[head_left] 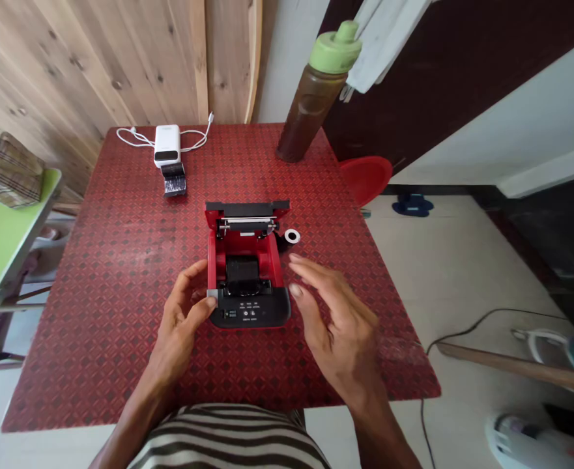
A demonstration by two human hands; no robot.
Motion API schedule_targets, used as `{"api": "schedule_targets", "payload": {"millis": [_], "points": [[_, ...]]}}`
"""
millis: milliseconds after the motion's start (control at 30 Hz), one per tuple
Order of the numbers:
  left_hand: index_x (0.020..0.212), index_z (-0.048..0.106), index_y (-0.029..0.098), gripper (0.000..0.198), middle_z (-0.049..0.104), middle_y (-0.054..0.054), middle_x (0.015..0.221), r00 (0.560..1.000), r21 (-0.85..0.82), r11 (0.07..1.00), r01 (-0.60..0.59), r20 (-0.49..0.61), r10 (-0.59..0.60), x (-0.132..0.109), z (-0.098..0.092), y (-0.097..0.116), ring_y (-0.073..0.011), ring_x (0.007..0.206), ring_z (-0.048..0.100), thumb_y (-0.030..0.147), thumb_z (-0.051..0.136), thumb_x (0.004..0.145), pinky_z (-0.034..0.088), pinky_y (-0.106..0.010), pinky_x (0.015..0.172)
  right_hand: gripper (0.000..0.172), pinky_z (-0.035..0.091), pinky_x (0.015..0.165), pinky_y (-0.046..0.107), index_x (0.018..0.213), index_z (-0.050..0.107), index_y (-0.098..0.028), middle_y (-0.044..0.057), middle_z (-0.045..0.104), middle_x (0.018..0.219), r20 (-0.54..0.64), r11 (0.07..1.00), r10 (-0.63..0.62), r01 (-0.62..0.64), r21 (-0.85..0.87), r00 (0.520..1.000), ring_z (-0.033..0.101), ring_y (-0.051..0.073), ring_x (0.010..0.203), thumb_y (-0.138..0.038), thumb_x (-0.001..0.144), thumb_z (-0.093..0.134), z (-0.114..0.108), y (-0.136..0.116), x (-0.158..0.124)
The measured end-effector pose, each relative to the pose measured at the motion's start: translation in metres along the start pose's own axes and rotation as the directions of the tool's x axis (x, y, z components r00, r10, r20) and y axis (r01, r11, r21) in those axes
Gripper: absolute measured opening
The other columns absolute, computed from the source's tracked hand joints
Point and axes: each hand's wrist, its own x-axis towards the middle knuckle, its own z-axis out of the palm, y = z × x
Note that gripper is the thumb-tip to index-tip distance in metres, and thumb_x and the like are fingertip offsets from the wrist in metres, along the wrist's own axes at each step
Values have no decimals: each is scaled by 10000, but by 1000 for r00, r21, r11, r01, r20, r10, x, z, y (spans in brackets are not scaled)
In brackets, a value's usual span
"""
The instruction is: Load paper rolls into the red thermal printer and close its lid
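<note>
Head view: steady open red printer [253,317], corner pinched in left grip [182,319], with spread right grip [338,319] clear of lid [247,209].

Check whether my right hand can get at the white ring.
Probably yes: the right hand looks empty and close by, and I see nothing between it and the white ring.
</note>
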Motion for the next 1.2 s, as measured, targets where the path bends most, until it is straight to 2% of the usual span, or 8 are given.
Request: {"api": "schedule_targets", "payload": {"millis": [133,267,433,600,800,900,1033,1200], "points": [[1529,674,269,604,733,-121,1575,999,-2,1000,-21,28,21,3,-2,-2,-330,1347,737,481,847,990,589,-473,1116,264,681,1037,423,1215,827,-192,112,874,1239,339,980,-180,199,-22,923,819,260,1128,-41,1104,641,18,-2,52],[1518,667,258,646,751,-137,1544,999,-21,1000,-15,29,16,5,-3,-3,-350,1344,745,527,867,966,613,-500,1101,233,652,1031,439,1140,835,-139,150,868,1225,741,952,42,198,-233,670,809,306,1180,-43,1104,627,45,-18,91],[1523,656,258,674,746,-133,1542,999,-42,999,6,39,-4,5,-3,-4,-351,1359,733,548,877,956,598,-533,1161,300,617,915,393,1226,821,-118,175,863,1198,825,896,196,246,-370,530,831,304,1116,-34,1117,554,56,-34,114],[1547,631,252,716,732,-152,1550,998,-18,1000,7,55,-6,9,-3,-4,-368,1356,724,568,873,953,618,-537,1117,261,601,841,390,1242,809,-144,173,852,1241,789,882,175,262,-392,589,833,314,1093,-78,1100,600,52,-34,111],[1551,623,265,701,725,-150,1569,998,-18,1000,-7,60,8,9,-3,-4,-372,1359,732,557,861,960,632,-535,1096,133,529,618,349,1062,788,-190,73,821,980,437,921,-59,217,-322,897,772,222,761,-112,1050,681,18,-33,76],[1572,621,279,692,724,-141,1574,998,-7,1000,-5,65,5,9,-5,-6,-365,1356,736,555,843,977,628,-527,1094,109,565,645,311,1157,785,-239,7,797,938,172,993,13,8,-122,985,683,149,663,-216,1052,762,-13,-19,56],[1557,657,290,625,730,-123,1572,996,12,998,-62,61,62,11,-9,-11,-358,1382,728,508,830,998,621,-494,1083,239,540,547,279,1119,780,-282,-34,773,826,-159,908,418,-404,112,895,660,146,598,-357,925,898,-30,14,20],[1575,668,323,598,714,-94,1606,996,-1,997,-72,58,72,11,-11,-17,-350,1415,713,470,809,1013,599,-468,1099,339,646,657,360,1063,707,-264,11,808,872,-168,754,651,-607,252,740,783,220,699,-461,863,896,4,42,-28]]}}
